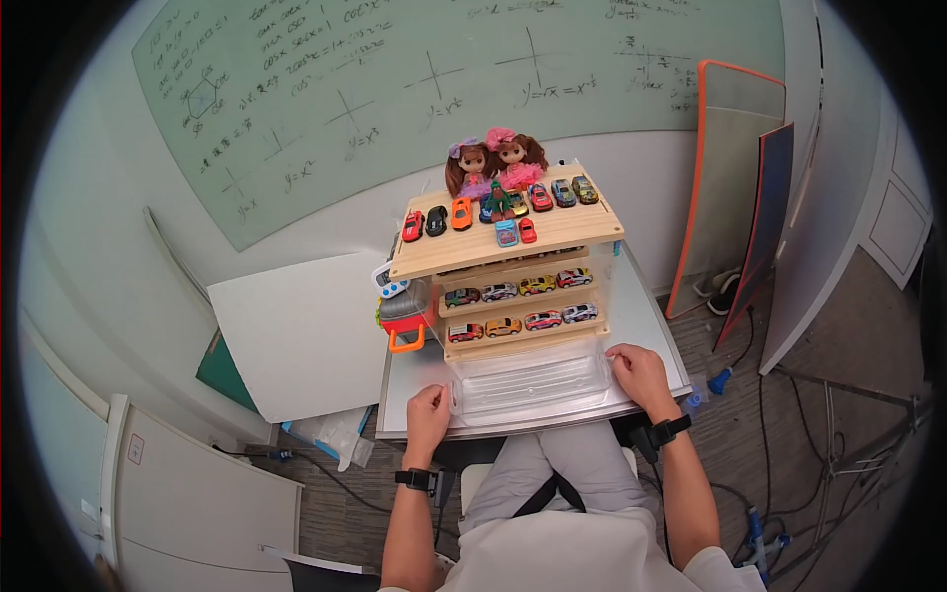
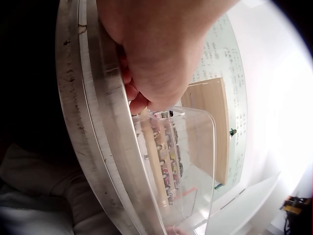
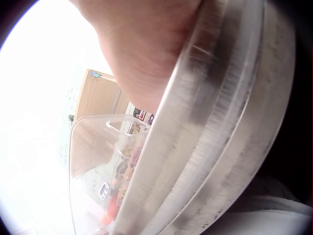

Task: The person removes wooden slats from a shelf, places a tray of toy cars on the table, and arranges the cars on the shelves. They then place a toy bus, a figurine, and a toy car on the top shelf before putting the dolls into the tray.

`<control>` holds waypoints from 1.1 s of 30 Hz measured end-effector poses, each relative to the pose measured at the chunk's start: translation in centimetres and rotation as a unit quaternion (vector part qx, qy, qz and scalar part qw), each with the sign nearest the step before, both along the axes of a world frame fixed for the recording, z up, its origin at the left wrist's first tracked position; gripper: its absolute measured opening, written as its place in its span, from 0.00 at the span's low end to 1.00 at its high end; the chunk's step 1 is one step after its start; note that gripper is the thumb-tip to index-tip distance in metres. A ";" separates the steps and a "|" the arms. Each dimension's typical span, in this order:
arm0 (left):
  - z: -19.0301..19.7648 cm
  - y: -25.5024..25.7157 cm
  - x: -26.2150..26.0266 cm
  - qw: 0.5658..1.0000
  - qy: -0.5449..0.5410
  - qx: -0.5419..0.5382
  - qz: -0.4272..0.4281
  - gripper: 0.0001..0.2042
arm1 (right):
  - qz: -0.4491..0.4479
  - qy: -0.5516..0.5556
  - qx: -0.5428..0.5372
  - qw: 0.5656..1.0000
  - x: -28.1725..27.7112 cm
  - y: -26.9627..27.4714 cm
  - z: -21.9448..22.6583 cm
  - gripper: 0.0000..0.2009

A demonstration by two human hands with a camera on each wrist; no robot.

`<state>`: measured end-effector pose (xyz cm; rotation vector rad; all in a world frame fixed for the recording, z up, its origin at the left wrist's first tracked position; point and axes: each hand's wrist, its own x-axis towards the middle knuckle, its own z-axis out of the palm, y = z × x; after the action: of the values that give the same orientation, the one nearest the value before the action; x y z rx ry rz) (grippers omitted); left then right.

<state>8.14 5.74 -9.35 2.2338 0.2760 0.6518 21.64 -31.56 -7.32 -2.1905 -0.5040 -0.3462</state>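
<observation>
A clear plastic box [image 1: 533, 387] lies low on the white table, in front of a wooden tiered rack [image 1: 572, 235]. My left hand [image 1: 428, 416] holds the box's left end, fingers curled in at its edge. At the opposite end my right hand [image 1: 641, 377] grips the box, thumb side toward it. Both wrist views show the see-through wall of the box [image 2: 201, 125] just beyond the hand, close to the metal table edge [image 3: 195, 132]; most fingertips are hidden there. Toy cars [image 1: 503, 328] stand in rows on the rack's lower tiers, behind the box.
More toy cars [image 1: 462, 214], a small green figure [image 1: 500, 201] and two dolls [image 1: 473, 168] occupy the rack's top. Left of the rack sits a red and grey toy case [image 1: 402, 308] with an orange handle. White table [image 1: 651, 331] shows at right; cables lie on the floor.
</observation>
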 end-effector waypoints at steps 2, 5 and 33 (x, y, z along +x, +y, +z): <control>-0.3 0.2 0.2 1.000 -0.002 -0.002 -0.001 0.13 | -0.001 0.004 0.000 1.000 0.0 0.1 -0.1 0.09; -0.1 0.0 0.0 1.000 -0.008 -0.007 -0.002 0.13 | -0.001 -0.011 0.009 1.000 0.2 0.0 -0.4 0.09; -0.5 0.3 0.3 1.000 -0.006 0.001 0.007 0.14 | 0.005 -0.015 0.002 1.000 0.2 -0.1 -0.3 0.10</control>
<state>8.42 6.02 -9.89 2.2305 0.2860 0.6723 21.83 -31.66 -7.65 -2.1804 -0.5289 -0.3755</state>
